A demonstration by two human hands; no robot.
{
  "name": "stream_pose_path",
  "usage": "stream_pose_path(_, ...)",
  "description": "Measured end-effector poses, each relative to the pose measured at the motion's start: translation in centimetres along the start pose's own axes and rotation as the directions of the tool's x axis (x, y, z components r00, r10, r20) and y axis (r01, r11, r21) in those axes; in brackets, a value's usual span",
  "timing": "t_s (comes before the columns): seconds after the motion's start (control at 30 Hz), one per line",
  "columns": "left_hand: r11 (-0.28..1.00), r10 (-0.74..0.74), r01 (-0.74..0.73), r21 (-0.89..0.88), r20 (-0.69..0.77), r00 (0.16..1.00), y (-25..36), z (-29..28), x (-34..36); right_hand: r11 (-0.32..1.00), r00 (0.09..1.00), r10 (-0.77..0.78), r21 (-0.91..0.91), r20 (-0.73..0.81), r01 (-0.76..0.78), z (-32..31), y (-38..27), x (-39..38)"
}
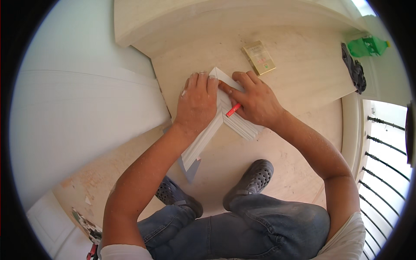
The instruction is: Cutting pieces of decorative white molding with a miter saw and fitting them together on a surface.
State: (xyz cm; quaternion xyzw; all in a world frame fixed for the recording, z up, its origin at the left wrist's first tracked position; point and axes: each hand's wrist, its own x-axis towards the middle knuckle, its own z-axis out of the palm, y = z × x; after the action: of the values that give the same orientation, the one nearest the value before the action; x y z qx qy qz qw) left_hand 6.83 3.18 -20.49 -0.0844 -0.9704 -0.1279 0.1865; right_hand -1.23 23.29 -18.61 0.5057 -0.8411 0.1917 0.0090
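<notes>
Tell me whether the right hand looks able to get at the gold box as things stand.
Probably yes: the gold box lies just beyond the right hand, with nothing visible between them. That hand would first have to leave the white molding, though, and a red stick pokes out beneath it.

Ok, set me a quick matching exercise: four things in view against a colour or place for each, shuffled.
1. Flat box
2. Plastic bottle
3. Grooved moulding pieces
4. Pencil-like stick

A. Red, sticking out at the right hand
B. Green, near the picture's right rim
C. White, meeting at an angle beneath the left hand and right hand
D. Gold, lying just beyond the right hand

Pairs: 1-D, 2-B, 3-C, 4-A
</notes>
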Motion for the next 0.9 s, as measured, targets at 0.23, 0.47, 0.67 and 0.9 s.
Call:
stream_pose_path(0.23, 0.999, -0.035, 0.033, 0.022, 0.141, 0.989, 0.6, -2.4, -1.7, 1.0, 1.0, -0.013, -0.012, -0.006, 0.013, 0.2, 0.0, 0.2)
stream_pose_path(0.47, 0.937, 0.315, -0.229, -0.265, 0.351, 0.882, 5.0, -7.5, -11.5, 1.0, 1.0, -0.003, -0.016, -0.003, 0.003, 0.1, 0.0, 0.2)
stream_pose_path(0.67, 0.986, 0.148, -0.111, -0.127, 0.339, 0.929, 3.3, -7.9, -10.2, 0.999, 1.0, 0.006, -0.032, 0.029, -0.005, 0.6, -0.1, 0.1)
stream_pose_path(0.9, 0.974, 0.213, -0.165, -0.156, 0.381, 0.9, 1.1, -6.3, -8.2, 1.0, 1.0, -0.015, -0.013, -0.003, 0.015, 0.2, 0.1, -0.1)
